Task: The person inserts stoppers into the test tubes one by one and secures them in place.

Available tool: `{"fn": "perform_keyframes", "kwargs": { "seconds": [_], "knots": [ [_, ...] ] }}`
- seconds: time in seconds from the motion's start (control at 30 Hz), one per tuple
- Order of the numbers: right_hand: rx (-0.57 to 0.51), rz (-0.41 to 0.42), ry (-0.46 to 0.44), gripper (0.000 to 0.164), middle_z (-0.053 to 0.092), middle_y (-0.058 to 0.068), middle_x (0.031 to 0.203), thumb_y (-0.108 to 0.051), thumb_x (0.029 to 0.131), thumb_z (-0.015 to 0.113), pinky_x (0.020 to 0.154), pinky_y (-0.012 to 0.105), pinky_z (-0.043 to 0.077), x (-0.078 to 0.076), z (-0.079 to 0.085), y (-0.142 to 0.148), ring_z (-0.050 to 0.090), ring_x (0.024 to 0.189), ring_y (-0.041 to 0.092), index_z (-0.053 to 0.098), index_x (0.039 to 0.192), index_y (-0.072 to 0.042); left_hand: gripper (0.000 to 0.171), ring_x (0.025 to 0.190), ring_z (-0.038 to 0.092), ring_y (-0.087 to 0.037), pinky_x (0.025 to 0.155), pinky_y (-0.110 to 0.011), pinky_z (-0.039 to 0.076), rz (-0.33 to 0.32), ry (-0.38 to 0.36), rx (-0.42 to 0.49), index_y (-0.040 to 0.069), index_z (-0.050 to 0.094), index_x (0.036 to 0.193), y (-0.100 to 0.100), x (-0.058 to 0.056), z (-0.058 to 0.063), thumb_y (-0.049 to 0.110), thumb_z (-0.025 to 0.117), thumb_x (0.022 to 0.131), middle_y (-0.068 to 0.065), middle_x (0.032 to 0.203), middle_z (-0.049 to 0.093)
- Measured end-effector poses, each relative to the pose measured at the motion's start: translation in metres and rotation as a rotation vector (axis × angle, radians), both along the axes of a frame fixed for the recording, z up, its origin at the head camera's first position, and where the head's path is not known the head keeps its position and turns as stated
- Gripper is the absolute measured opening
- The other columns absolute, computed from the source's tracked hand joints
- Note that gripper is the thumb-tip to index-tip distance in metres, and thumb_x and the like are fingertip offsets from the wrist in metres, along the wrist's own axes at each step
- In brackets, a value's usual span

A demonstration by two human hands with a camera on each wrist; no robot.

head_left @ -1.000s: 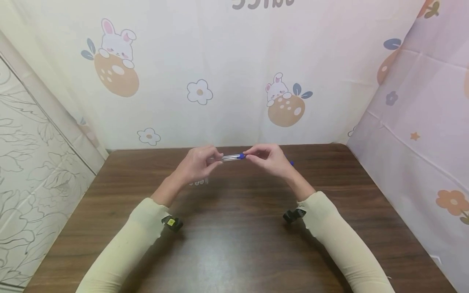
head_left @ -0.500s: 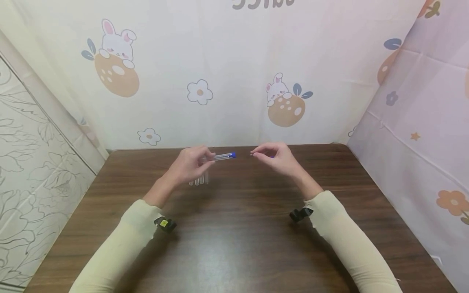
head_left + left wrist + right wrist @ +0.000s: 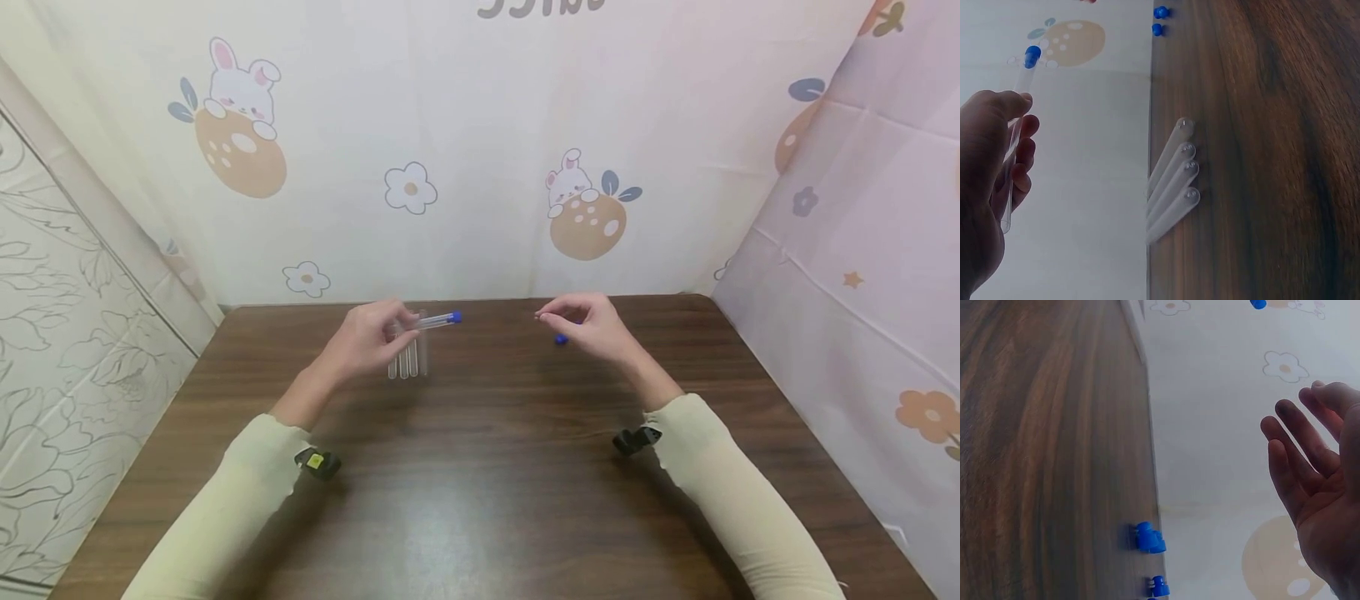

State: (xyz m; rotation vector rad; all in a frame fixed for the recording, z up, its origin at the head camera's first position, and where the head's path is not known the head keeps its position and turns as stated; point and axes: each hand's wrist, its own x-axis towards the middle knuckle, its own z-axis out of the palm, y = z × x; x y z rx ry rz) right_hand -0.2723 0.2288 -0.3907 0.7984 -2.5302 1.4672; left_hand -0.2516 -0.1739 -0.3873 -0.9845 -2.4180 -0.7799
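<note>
My left hand (image 3: 372,337) grips a clear test tube (image 3: 1010,164) around its middle, with the thumb across it. A blue stopper (image 3: 456,317) sits in the tube's end, pointing toward the right hand in the head view. On the table below the left hand lie several more clear test tubes (image 3: 408,362) side by side, their rounded ends toward me; the hand hides part of them. My right hand (image 3: 592,327) hovers over the far right of the table, holding nothing. In the right wrist view its fingers (image 3: 1300,434) are loosely extended. Loose blue stoppers (image 3: 1146,537) lie near it.
The brown wooden table (image 3: 465,475) ends at a pale printed curtain (image 3: 480,225) at the back. Another curtain (image 3: 847,275) hangs along the right side. A panel with line drawings (image 3: 52,375) stands at the left.
The right hand has let go of the blue stopper, which stays in the tube. Both hands have moved apart, the left one carrying the tube leftward, uncovering more tubes and a loose stopper.
</note>
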Motion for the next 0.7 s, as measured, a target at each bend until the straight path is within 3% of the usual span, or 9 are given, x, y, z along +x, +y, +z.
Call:
{"fn": "perform_keyframes", "kwargs": {
  "seconds": [0.07,0.23,0.43,0.5,0.63,0.7],
  "knots": [
    [0.009,-0.005,-0.006,0.013,0.084,0.02,0.113,-0.01,0.106,0.077,0.066,0.034,0.064,0.0,-0.001,0.002,0.073,0.079,0.01,0.086,0.114,-0.005,0.01,0.067,0.066,-0.016,0.063,-0.022,0.052,0.007,-0.007,0.003,0.005,0.075,0.1,-0.002,0.0,-0.001,0.004,0.084,0.097,-0.013,0.102,0.085],
    [0.004,-0.008,0.016,0.013,0.085,0.019,0.11,-0.009,0.106,0.077,0.071,0.025,0.061,-0.004,0.001,0.006,0.075,0.083,0.008,0.085,0.113,-0.002,0.009,0.067,0.061,-0.015,0.065,-0.026,0.05,0.042,-0.022,0.008,0.005,0.078,0.103,-0.011,-0.001,-0.001,0.003,0.083,0.096,-0.013,0.096,0.084],
    [-0.007,-0.032,0.054,0.013,0.085,-0.014,0.101,-0.006,0.105,0.076,0.078,0.016,0.06,-0.011,0.006,0.017,0.075,0.083,-0.001,0.085,0.112,0.001,0.012,0.066,0.058,-0.014,0.064,-0.027,0.05,0.08,-0.047,0.051,0.002,0.079,0.106,-0.026,-0.003,0.0,0.002,0.083,0.095,-0.014,0.088,0.082],
    [0.002,-0.036,0.065,0.014,0.087,-0.006,0.103,-0.005,0.106,0.076,0.078,0.016,0.06,-0.013,0.007,0.02,0.074,0.083,-0.001,0.085,0.113,0.001,0.012,0.066,0.059,-0.014,0.064,-0.027,0.05,0.089,-0.045,0.062,0.002,0.08,0.106,-0.03,-0.004,0.0,0.001,0.083,0.094,-0.015,0.089,0.083],
    [0.023,-0.05,0.07,0.015,0.085,0.022,0.114,-0.007,0.106,0.075,0.08,0.015,0.06,-0.012,0.01,0.026,0.076,0.089,0.0,0.085,0.116,0.0,0.013,0.07,0.06,-0.017,0.066,-0.028,0.051,0.113,-0.042,0.075,0.002,0.079,0.105,-0.038,-0.005,0.001,0.001,0.084,0.093,-0.015,0.093,0.084],
    [0.03,-0.06,0.063,0.016,0.083,0.028,0.118,-0.008,0.107,0.076,0.082,0.014,0.06,-0.012,0.01,0.028,0.077,0.092,0.002,0.084,0.118,0.0,0.013,0.072,0.062,-0.017,0.068,-0.029,0.052,0.125,-0.039,0.079,0.003,0.079,0.105,-0.041,-0.005,0.001,0.001,0.084,0.093,-0.014,0.095,0.084]
  ]
}}
